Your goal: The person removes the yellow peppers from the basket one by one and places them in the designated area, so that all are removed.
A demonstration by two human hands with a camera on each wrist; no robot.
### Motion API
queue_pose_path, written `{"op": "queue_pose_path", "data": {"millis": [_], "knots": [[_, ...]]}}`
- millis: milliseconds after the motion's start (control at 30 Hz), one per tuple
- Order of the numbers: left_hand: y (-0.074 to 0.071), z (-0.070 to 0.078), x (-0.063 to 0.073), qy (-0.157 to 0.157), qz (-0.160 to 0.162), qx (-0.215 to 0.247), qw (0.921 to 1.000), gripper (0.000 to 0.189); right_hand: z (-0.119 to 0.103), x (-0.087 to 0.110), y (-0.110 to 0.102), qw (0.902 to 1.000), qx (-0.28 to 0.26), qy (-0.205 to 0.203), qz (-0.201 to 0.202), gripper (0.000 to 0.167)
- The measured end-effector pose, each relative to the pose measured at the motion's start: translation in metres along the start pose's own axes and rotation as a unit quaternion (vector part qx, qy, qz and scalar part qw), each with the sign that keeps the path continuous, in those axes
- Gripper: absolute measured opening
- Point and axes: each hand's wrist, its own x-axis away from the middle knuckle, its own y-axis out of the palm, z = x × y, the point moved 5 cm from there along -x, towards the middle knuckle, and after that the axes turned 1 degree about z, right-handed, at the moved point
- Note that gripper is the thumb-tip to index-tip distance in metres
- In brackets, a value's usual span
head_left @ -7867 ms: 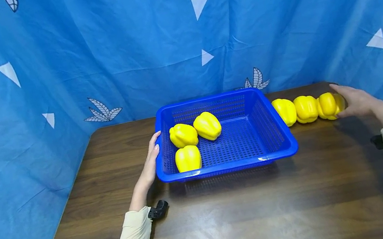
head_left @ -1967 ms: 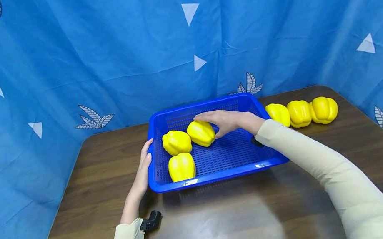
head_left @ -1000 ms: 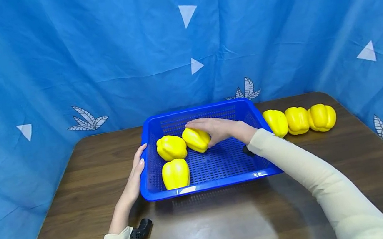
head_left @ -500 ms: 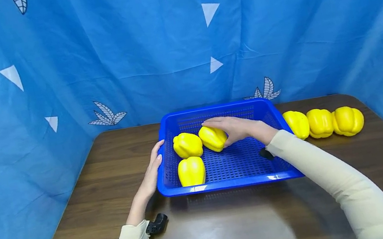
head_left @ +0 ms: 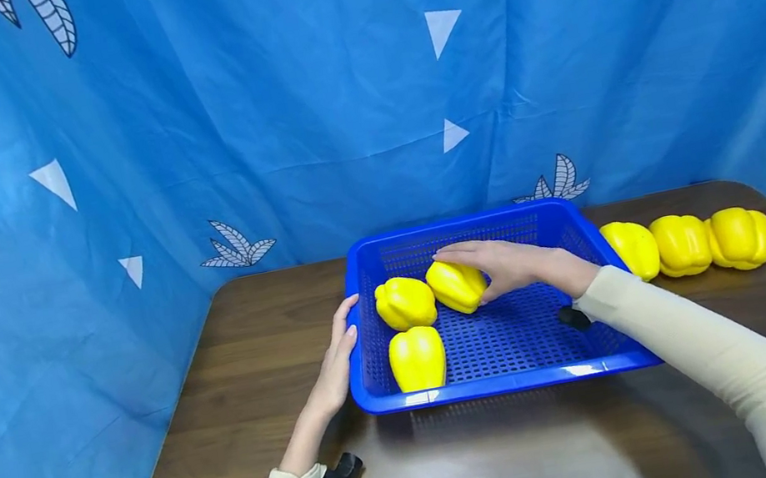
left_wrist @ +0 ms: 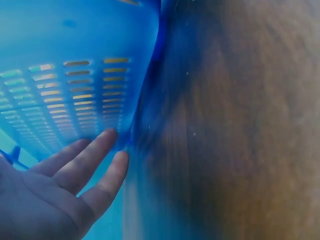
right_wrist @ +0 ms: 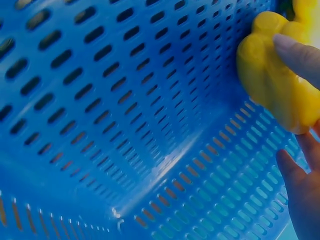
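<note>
My right hand reaches into a blue plastic basket and grips a yellow bell pepper, thumb on the near side and fingers over the top. In the right wrist view, that same pepper sits by the basket's perforated wall. Left of it in the basket lie two more yellow bell peppers, one farther back and one nearer the front. My left hand touches the basket's left side; the left wrist view has its fingers nearly straight against the outer wall.
Three yellow bell peppers stand in a row on the wooden table, right of the basket. A blue curtain hangs behind the table and along its left side.
From the right end of the pepper row, my right hand has moved left into the basket, onto the pepper there. My left hand stays at the basket's side. The head view shifts slightly.
</note>
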Motion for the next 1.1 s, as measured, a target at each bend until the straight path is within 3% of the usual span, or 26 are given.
{"op": "queue_pose_path", "data": {"millis": [267,467,1100], "knots": [[0.015,0.004,0.000,0.008,0.017,0.015,0.9997,0.049,0.008,0.014,-0.006,1.0000,-0.005,-0.004,0.005,0.086],[0.010,0.005,-0.001,0.010,0.020,0.020,0.9996,0.049,0.002,0.011,-0.008,0.9999,-0.004,-0.009,0.008,0.085],[-0.007,0.000,0.005,0.012,-0.009,-0.049,0.9987,0.048,-0.006,0.002,-0.001,0.9994,0.028,-0.022,0.000,0.085]]}}
